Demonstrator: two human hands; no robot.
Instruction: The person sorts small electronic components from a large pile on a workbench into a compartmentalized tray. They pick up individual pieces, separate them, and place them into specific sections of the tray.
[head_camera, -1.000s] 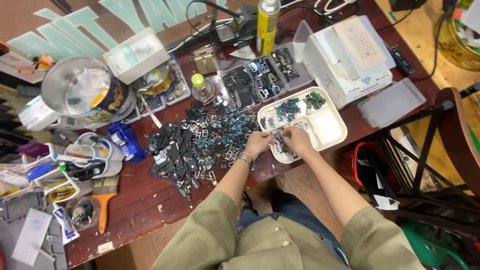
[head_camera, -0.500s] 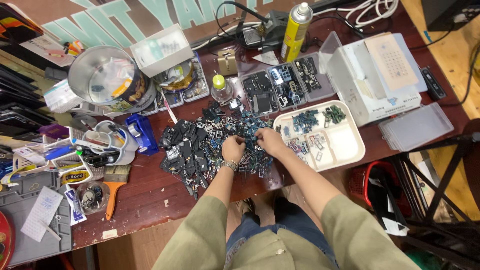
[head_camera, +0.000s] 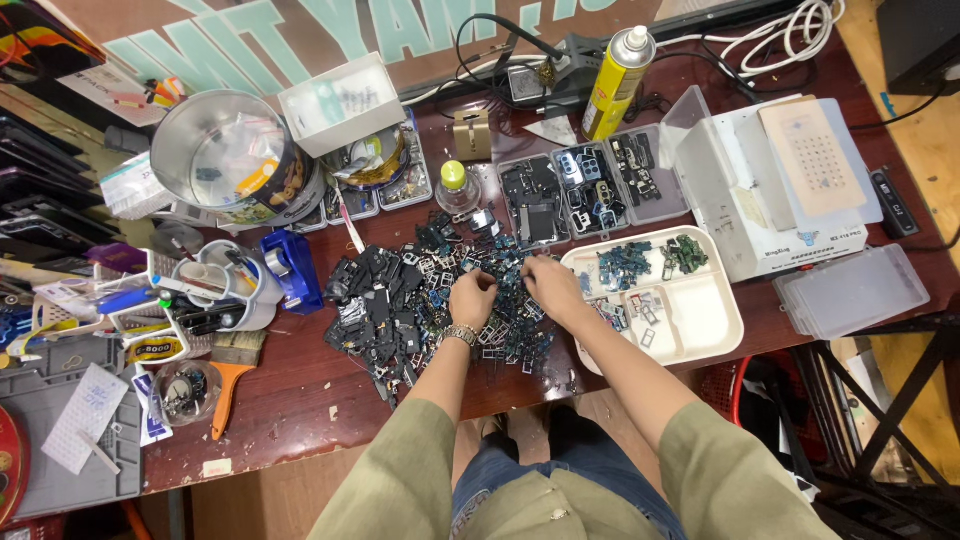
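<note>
Both hands dig into a heap of small electronic parts on a cluttered red-brown workbench.

From the head camera, looking straight down: the left hand (head_camera: 472, 298), a metal watch at its wrist, rests on the pile of small dark parts (head_camera: 420, 295) with fingers curled together, and whether it pinches a piece I cannot tell. The right hand (head_camera: 552, 288) sits just beside it at the pile's right edge, fingers bent down into the parts, its grip also too small to make out. Just right of that hand lies a white compartment tray (head_camera: 700, 320) holding sorted bits. Behind the pile stand clear parts boxes (head_camera: 590, 190), a small bottle with a yellow-green cap (head_camera: 456, 188) and a yellow spray can (head_camera: 617, 72). A blue tape dispenser (head_camera: 290, 270) stands left of the pile.
</note>
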